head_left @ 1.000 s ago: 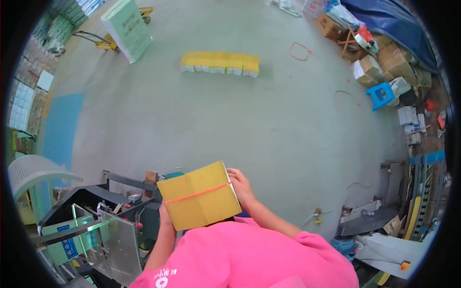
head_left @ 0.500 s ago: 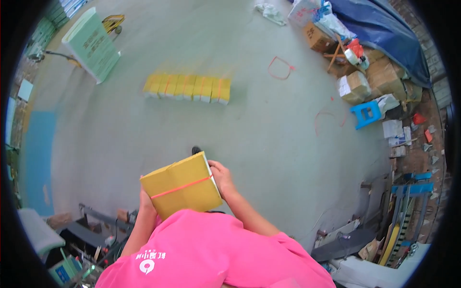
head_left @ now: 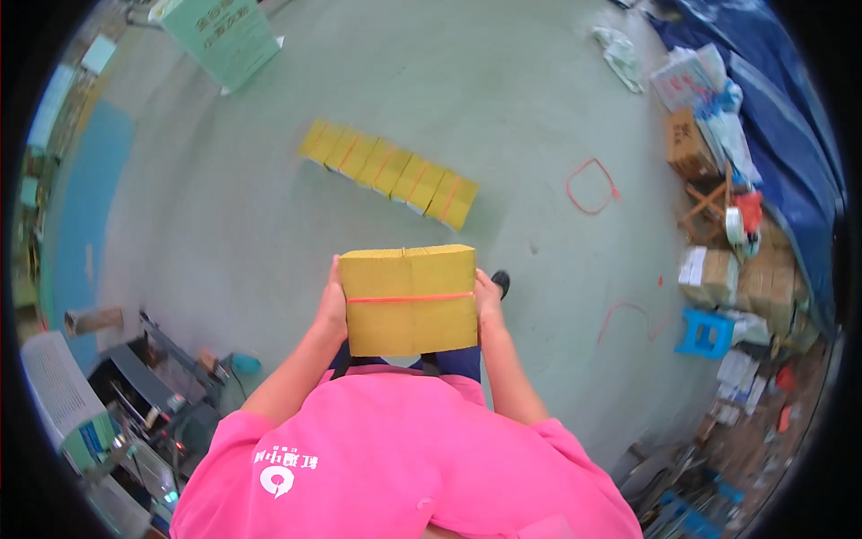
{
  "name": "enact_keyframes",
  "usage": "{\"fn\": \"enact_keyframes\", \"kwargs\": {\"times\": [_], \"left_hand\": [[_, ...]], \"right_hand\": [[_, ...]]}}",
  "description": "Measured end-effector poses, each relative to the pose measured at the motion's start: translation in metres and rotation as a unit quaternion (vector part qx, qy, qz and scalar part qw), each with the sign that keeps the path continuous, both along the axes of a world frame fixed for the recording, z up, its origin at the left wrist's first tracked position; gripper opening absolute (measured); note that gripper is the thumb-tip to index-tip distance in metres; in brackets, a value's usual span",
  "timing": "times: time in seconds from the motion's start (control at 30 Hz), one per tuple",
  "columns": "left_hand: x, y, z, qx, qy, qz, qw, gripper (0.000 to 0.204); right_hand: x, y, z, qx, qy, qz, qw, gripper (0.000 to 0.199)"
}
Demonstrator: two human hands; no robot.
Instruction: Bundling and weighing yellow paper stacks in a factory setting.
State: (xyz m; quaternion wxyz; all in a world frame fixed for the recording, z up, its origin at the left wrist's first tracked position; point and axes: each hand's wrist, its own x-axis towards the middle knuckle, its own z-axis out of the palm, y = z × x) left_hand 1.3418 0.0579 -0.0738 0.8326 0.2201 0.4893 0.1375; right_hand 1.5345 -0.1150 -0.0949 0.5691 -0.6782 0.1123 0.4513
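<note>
Between my two hands I carry a thick stack of yellow paper [head_left: 410, 325], bound round its middle with a thin red strap. My left hand [head_left: 333, 301] is pressed along its left side. On the right side my right hand [head_left: 488, 301] grips the opposite edge, its fingers partly hidden by the stack. Farther ahead on the floor stands a slanting row of similar yellow stacks [head_left: 386, 171], several of them side by side, each with a red strap and whitish sides.
Cardboard boxes [head_left: 718, 274], a blue plastic stool [head_left: 705, 333] and a blue tarp [head_left: 772, 99] line the right side. Loops of red strap [head_left: 593, 186] lie on the grey floor. A green board [head_left: 220, 40] stands far left; dark machinery [head_left: 144, 377] is near left.
My view has turned, so the row now slants and the right-hand boxes sit lower. The stack I hold has gone from tilted to nearly level, squarely before me.
</note>
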Motion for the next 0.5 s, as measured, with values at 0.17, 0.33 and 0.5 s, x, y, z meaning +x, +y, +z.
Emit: {"fn": "enact_keyframes", "kwargs": {"times": [0.17, 0.33, 0.5], "left_hand": [[0.089, -0.043, -0.058, -0.077, 0.006, 0.124, 0.989, 0.065], [0.168, -0.125, -0.145, -0.171, -0.042, 0.275, 0.945, 0.063], [0.274, -0.177, -0.253, -0.291, -0.072, 0.326, 0.897, 0.053]], "right_hand": [[0.121, 0.007, -0.051, 0.003, 0.018, 0.154, 0.988, 0.03], [0.235, -0.001, -0.141, -0.048, 0.014, 0.308, 0.95, 0.032], [0.339, -0.021, -0.255, -0.129, 0.03, 0.372, 0.919, 0.033]]}}
